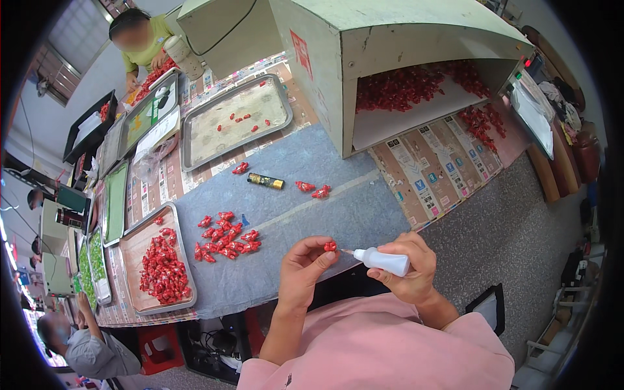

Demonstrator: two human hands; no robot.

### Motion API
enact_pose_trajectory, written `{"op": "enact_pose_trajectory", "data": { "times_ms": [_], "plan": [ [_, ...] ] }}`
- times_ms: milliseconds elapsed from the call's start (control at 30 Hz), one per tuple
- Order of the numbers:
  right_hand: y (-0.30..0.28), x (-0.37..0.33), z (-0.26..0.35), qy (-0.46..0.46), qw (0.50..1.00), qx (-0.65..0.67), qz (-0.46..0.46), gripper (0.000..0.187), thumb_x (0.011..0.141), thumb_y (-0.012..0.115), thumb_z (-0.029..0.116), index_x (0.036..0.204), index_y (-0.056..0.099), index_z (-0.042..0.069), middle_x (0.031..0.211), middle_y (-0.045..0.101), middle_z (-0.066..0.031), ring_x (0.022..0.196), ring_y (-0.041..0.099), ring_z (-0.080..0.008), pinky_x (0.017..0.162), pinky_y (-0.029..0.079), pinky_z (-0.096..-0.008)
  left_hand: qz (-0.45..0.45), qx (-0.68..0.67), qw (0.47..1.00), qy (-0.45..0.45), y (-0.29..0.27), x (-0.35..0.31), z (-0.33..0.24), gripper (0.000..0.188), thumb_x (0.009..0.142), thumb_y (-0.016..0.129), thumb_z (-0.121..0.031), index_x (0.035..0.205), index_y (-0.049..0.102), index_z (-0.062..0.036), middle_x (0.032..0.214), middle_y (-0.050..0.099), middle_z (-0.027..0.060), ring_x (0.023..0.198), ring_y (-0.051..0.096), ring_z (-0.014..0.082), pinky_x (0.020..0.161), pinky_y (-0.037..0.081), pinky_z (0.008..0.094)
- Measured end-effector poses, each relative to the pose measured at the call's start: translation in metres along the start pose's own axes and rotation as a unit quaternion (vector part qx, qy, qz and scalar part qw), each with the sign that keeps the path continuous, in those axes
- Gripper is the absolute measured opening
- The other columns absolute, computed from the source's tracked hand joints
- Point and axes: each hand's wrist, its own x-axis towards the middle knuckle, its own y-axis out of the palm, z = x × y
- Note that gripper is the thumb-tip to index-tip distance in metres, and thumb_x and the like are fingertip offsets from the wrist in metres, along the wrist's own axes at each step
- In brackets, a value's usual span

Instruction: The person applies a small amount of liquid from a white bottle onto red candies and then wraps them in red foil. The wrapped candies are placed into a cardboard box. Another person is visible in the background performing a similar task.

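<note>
My left hand (pixel 308 265) pinches a small red figurine (pixel 330 246) between thumb and fingertips, just past the front edge of the blue cloth (pixel 292 224). In my right hand (pixel 411 263) is a white squeeze bottle (pixel 385 261), tilted so that its thin nozzle points left at the figurine. Whether the tip touches it, I cannot tell. On the cloth to the left lies a loose group of red figurines (pixel 224 238). Farther back are two more figurines (pixel 312 189), another single one, and a black and gold cylinder (pixel 266 181) lying on its side.
A metal tray (pixel 193 283) heaped with red figurines stands at the left; a larger tray (pixel 188 140) behind holds a few. A boxy light-coloured machine (pixel 322 84) at the back right has many red pieces inside its opening. Co-workers (pixel 97 348) sit at the lower left and far left.
</note>
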Motion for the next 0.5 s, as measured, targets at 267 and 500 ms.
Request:
{"op": "enact_pose_trajectory", "data": {
  "times_ms": [267, 500],
  "plan": [
    [0.0016, -0.0003, 0.0010, -0.001, 1.000, 0.012, 0.002, 0.037, 0.063, 0.089, 0.016, 0.093, 0.069, 0.005, 0.080, 0.064, -0.0082, 0.065, 0.060, -0.0181, 0.056, 0.048, -0.0291, 0.007, 0.005, 1.000, 0.000, 0.0001, 0.0003, -0.0010, 0.023, 0.084, 0.070, 0.003, 0.105, 0.064, 0.0011, 0.100, 0.067, 0.0092, 0.091, 0.066, 0.0173, 0.083, 0.055, 0.0292],
    [0.0022, -0.0010, -0.0013, -0.007, 1.000, 0.006, 0.000, 0.038, 0.063, 0.090, 0.016, 0.093, 0.069, 0.005, 0.080, 0.064, -0.0084, 0.065, 0.059, -0.0185, 0.057, 0.047, -0.0294, 0.017, -0.001, 1.000, -0.008, -0.0003, 0.0006, -0.0019, 0.022, 0.084, 0.070, 0.002, 0.106, 0.064, 0.0003, 0.102, 0.068, 0.0087, 0.095, 0.066, 0.0171, 0.086, 0.053, 0.0292]
  ]
}}
